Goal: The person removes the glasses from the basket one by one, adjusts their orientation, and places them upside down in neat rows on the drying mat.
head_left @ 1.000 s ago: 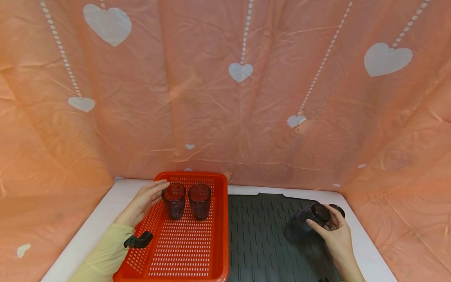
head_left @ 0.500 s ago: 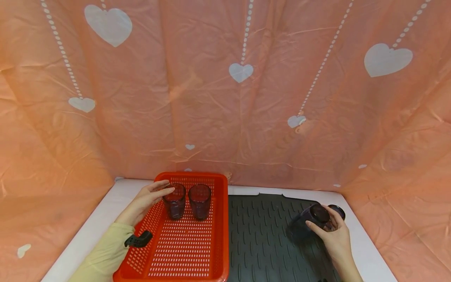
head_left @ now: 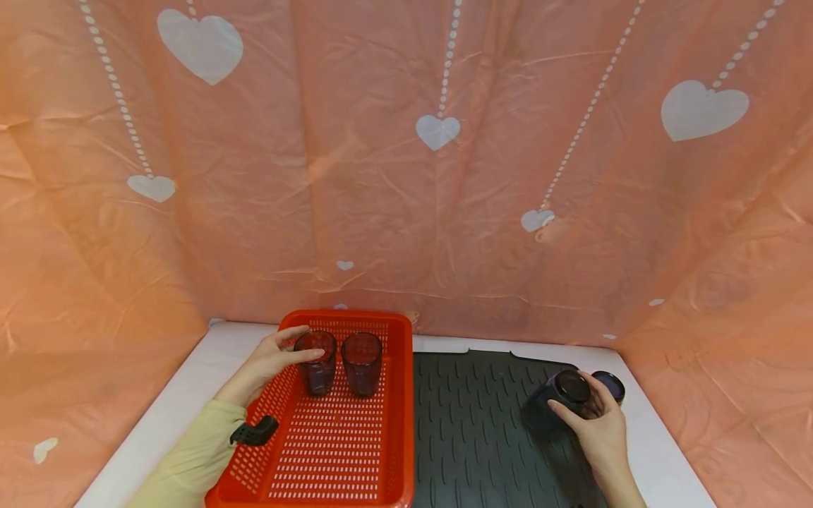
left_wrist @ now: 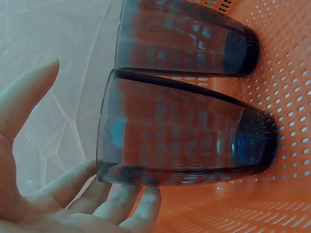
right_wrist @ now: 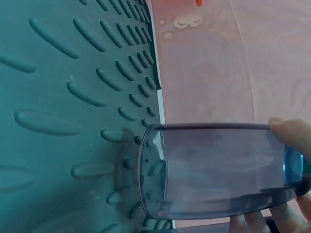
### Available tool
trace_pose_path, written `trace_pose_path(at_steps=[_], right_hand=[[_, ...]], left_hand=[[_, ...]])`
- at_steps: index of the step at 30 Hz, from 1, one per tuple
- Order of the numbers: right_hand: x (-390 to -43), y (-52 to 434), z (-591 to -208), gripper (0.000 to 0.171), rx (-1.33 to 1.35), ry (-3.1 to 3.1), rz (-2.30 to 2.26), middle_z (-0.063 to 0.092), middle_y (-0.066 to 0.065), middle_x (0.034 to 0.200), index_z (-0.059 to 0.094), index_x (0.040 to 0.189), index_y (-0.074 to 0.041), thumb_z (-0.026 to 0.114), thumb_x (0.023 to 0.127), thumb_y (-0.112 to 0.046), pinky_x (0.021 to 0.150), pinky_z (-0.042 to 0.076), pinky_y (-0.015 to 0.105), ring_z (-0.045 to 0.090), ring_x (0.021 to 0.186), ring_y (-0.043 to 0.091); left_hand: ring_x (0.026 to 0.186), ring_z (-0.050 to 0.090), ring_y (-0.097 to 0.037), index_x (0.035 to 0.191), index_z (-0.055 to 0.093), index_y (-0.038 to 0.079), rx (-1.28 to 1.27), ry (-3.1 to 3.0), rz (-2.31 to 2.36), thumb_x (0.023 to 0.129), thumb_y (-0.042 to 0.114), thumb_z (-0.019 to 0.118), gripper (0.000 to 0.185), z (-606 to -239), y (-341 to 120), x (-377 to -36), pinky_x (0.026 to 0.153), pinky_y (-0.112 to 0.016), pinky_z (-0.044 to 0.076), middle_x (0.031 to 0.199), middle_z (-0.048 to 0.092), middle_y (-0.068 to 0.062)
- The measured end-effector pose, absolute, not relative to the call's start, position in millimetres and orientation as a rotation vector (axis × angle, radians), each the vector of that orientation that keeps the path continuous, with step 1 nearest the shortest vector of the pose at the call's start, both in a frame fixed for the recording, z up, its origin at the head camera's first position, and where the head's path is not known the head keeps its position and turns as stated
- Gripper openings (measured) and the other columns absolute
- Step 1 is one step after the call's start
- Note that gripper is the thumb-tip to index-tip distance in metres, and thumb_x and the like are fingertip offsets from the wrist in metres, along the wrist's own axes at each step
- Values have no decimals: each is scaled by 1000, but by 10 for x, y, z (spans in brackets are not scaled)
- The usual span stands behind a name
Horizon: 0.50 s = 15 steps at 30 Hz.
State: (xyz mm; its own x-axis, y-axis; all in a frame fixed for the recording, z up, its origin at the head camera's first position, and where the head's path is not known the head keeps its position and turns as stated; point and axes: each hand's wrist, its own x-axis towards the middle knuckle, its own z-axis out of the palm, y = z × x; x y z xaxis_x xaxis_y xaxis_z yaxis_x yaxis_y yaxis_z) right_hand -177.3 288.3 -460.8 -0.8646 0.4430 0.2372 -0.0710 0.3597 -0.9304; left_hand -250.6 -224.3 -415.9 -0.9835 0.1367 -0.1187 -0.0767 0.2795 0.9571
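Two dark tinted glasses stand upright in the red basket. My left hand cups the left glass. In the left wrist view my fingers touch that glass near its rim, while the thumb stands apart from it. The second glass stands just to its right. My right hand grips a third glass by its base and holds it tilted, its mouth down-left over the grey mat. In the right wrist view the thumb presses on this glass.
Another dark glass sits at the mat's far right corner, just behind my right hand. The ribbed mat lies beside the basket on a white table. An orange cloth with white hearts walls in the back and both sides.
My left thumb has slid right across the left glass. My right hand has lowered the tilted glass slightly toward the mat.
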Motion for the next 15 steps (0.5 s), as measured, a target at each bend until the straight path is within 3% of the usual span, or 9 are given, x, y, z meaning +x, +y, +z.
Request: trace_pose_path(at_steps=[15], right_hand=[[-1834,2835,-4661,76,-374,-2227,1507,54,5,126,49,138,-12,85,71,-8,83,38,7,49,104,-3]], left_hand=[[138,14,-47,148,31,2,101,2473,1683,80,30,79,88,-4173,-2207,-2502,108,-57,22,154,17,-23]])
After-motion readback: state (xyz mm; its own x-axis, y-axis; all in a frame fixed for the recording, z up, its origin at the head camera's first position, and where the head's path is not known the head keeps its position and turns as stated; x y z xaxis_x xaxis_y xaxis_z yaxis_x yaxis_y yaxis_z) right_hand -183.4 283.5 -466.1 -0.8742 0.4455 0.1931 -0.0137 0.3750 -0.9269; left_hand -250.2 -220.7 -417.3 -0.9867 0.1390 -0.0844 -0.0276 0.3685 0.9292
